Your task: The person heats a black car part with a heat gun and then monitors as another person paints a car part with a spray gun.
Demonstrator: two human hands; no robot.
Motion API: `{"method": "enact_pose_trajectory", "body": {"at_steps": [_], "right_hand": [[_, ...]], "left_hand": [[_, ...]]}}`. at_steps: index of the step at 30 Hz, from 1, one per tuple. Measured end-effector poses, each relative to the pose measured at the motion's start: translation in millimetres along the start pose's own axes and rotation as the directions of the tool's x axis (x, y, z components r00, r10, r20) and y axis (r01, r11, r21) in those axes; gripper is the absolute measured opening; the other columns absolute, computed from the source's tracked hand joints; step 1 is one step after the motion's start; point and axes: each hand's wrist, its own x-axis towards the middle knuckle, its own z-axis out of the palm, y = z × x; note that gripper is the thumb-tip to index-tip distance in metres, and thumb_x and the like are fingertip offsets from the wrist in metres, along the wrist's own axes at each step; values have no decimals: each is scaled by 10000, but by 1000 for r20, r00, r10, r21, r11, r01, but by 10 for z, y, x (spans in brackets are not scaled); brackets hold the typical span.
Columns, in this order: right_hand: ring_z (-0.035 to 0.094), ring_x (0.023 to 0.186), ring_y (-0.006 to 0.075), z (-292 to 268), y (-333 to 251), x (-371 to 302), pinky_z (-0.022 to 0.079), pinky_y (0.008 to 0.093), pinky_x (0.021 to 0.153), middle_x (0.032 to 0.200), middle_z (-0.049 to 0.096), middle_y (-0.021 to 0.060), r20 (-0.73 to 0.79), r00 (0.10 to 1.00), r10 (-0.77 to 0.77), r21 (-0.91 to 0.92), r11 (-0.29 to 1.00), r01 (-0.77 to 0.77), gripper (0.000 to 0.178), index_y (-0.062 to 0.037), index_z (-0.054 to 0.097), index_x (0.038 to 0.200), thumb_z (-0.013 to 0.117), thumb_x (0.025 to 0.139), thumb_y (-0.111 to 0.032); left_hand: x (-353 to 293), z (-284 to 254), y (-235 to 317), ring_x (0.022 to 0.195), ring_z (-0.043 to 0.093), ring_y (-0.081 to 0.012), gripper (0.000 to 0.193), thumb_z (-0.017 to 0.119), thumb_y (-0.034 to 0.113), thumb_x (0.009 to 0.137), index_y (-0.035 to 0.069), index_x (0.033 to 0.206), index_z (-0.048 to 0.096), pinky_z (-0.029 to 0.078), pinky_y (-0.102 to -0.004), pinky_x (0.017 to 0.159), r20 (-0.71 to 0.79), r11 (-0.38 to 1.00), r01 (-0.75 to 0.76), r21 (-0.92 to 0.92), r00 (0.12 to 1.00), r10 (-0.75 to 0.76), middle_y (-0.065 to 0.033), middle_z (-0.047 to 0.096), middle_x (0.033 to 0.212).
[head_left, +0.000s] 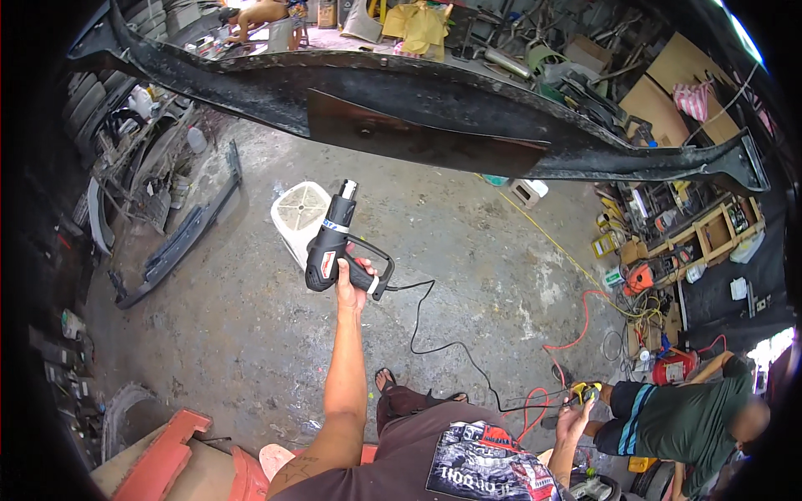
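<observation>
My left hand (351,282) is wrapped round the handle of a black heat gun (327,250), whose metal nozzle points away from me. A black power cord (415,338) leaves the handle and curves across the floor toward my right. Out at the lower right, my right hand (571,420) grips a small yellow-and-black cord connector (586,392); its exact form is hard to make out. Beyond the heat gun, a long black car bumper (242,96) spans the view, with a dark brown flat piece (418,146) along its middle.
A white stool (292,204) stands behind the heat gun. Another bumper (180,242) lies at left. Red (582,321) and yellow (543,230) cords cross the floor. A person in dark green (689,430) is close at right; another (263,17) bends at far left. Tools (643,280) crowd the right.
</observation>
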Motion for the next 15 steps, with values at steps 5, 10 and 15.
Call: {"method": "enact_pose_trajectory", "body": {"at_steps": [5, 10, 15], "right_hand": [[570, 809, 211, 13, -128, -7, 478, 230, 579, 1162, 547, 90, 1, 1000, 8, 16, 1000, -8, 510, -216, 412, 1330, 583, 911, -450], [582, 803, 199, -41, -290, 6, 478, 243, 564, 1210, 559, 95, 32, 999, 22, -55, 998, -20, 477, -234, 417, 1338, 527, 937, -467], [590, 825, 206, -402, -416, 216, 489, 268, 595, 1209, 567, 94, 37, 999, 38, -43, 998, -37, 456, -249, 428, 1322, 540, 932, -459]], "left_hand": [[-135, 211, -355, 704, 581, -181, 723, 570, 560, 874, 77, 1370, 363, 508, -385, 715, 40, 999, 53, 1, 998, -53, -73, 598, 817], [-276, 437, -745, 704, 584, -179, 739, 579, 564, 866, 76, 1376, 358, 508, -388, 715, 10, 994, 107, -27, 994, -107, -74, 603, 816], [-441, 747, -1143, 703, 587, -181, 715, 579, 542, 876, 65, 1366, 371, 515, -387, 708, 35, 994, 105, -30, 994, -104, -81, 611, 825]]}}
